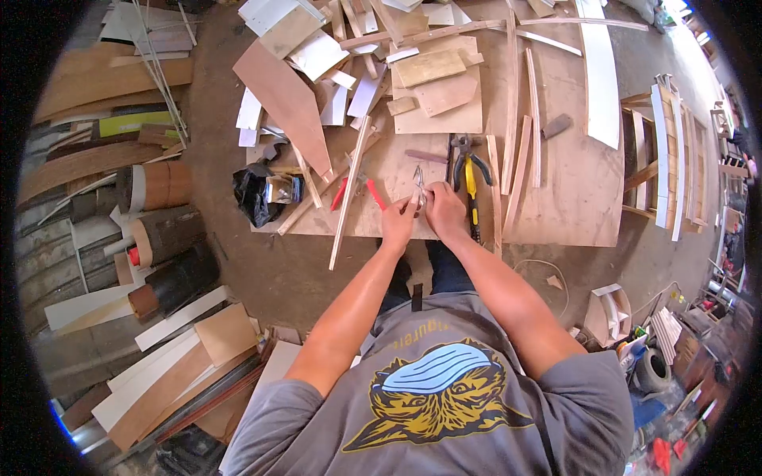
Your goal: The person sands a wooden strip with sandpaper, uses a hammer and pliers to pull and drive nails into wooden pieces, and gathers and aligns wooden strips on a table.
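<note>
Both hands meet near the front edge of the plywood table (571, 214). My left hand (399, 224) and my right hand (444, 210) pinch a small silvery piece with a pointed end (418, 176); its exact kind is too small to make out. Just right of my right hand lie black-and-yellow pliers (471, 164) and a black-and-yellow tool with a long handle (474, 202). To the left of my left hand is a tool with red handles (373, 193), partly behind a wooden strip (349, 194). A dark brown strip (426, 156) rests beyond my fingers.
Wood offcuts (440, 91) pile up at the table's far side, with long strips (510, 103) on the right. A black plastic bag (252, 194) sits at the left edge. Boards (171, 373) cover the floor at left; a wooden frame (675, 159) stands at right.
</note>
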